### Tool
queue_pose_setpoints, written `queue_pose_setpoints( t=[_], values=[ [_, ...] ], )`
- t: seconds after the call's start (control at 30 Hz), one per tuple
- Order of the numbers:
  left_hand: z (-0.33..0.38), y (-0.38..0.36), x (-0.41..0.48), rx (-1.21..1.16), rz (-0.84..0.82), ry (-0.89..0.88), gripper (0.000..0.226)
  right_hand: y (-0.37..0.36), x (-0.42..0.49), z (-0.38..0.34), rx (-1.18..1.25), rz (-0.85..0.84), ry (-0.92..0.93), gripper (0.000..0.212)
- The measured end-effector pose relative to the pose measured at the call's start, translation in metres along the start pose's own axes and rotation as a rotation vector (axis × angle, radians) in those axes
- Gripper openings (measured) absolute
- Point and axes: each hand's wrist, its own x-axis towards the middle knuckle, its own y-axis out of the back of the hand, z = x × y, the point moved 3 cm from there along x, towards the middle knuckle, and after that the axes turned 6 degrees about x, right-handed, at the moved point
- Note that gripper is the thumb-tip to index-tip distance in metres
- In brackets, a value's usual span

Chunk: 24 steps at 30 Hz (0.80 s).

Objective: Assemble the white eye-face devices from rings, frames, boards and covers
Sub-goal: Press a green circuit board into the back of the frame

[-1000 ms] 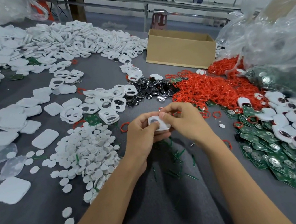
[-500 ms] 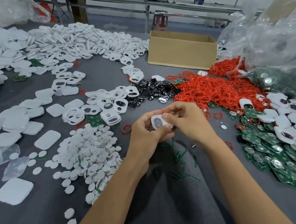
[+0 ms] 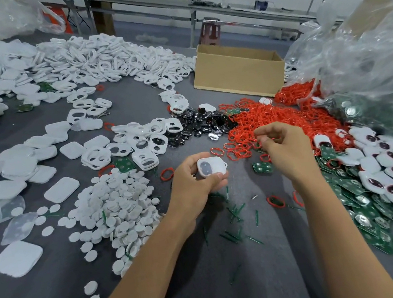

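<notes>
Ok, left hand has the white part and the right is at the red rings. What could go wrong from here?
1. The red rings lie tangled in a heap, so the right hand may lift several at once. I cannot tell whether it holds one.
2. The left hand grips the white part by its edges. It could slip and drop among the green offcuts.

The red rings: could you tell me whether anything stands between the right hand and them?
Nothing visible does. The right hand is at the near edge of the red rings, curled over loose ones; whether it pinches one is unclear. The left hand holds the white frame.
</notes>
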Motion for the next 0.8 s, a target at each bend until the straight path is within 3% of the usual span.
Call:
queue_pose_setpoints(
  t=[0.13,0.23,0.37,0.47,0.7,0.8],
  values=[
    [-0.002,0.000,0.000,0.011,0.009,0.001,0.039,0.002,0.004,-0.019,-0.110,-0.007,0.095,0.025],
    [-0.001,0.002,0.001,-0.001,0.012,-0.006,0.038,0.019,0.008,-0.021,-0.264,-0.026,0.049,0.035],
    [-0.001,0.001,0.002,-0.019,0.008,-0.035,0.037,0.024,0.005,-0.003,-0.547,-0.266,-0.060,0.025],
    [-0.002,0.001,0.002,-0.018,0.009,-0.044,0.036,0.010,-0.007,0.015,-0.628,-0.408,-0.023,0.031],
    [-0.001,0.001,0.001,-0.010,0.012,-0.034,0.036,-0.002,-0.010,0.033,-0.618,-0.166,0.086,0.018],
    [0.001,0.001,0.001,0.001,0.002,-0.035,0.037,-0.004,-0.010,0.025,-0.363,-0.092,0.094,0.015]
  ],
)
